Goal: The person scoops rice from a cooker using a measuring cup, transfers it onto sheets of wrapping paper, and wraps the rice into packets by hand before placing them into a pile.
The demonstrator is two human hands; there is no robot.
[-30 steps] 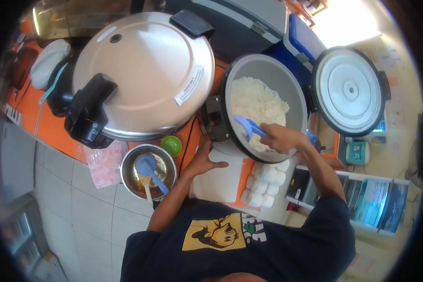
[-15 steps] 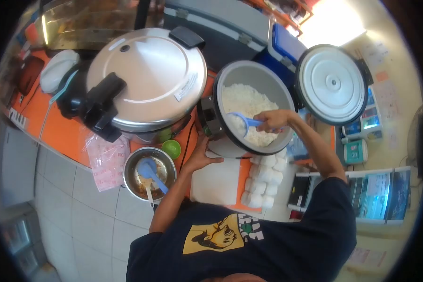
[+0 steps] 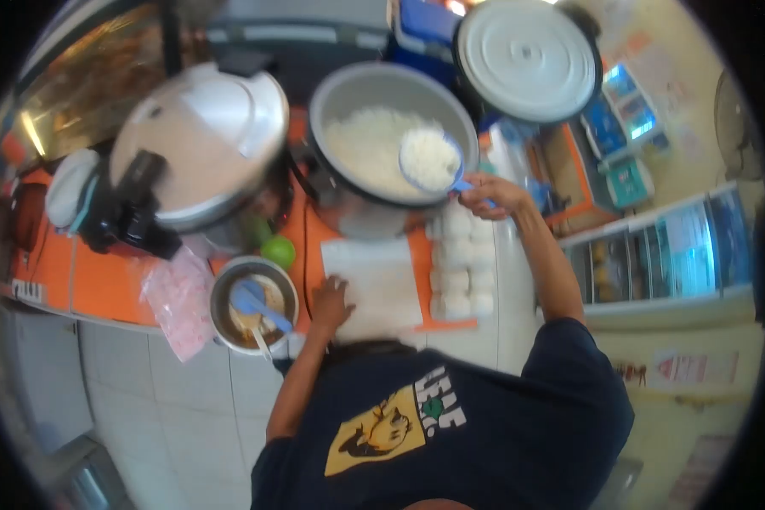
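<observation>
My right hand point(image 3: 497, 195) is closed around the handle of a blue rice scoop point(image 3: 465, 184). A heap of white rice point(image 3: 431, 159) fills the scoop, which is over the near right rim of a large open rice cooker point(image 3: 452, 102). More cooked rice point(image 3: 357, 149) lies inside the cooker. My left hand point(image 3: 331, 304) rests with fingers apart at the left edge of a white sheet of paper point(image 3: 374, 280) on the orange table. Several white wrapped bundles point(image 3: 459, 280) are stacked in rows to the right of the sheet.
A second large cooker with a closed metal lid point(image 3: 204, 144) stands at the left. Before it are a metal bowl point(image 3: 218, 327) holding a blue scoop and a spatula, a green cup point(image 3: 278, 251) and a pink plastic packet point(image 3: 174, 297). The open cooker's lid point(image 3: 527, 59) tilts back right.
My right hand has lifted the scoop, loaded with rice, out of the cooker's middle toward its near rim. My left hand has moved from the cooker's side down to the paper. The view has shifted.
</observation>
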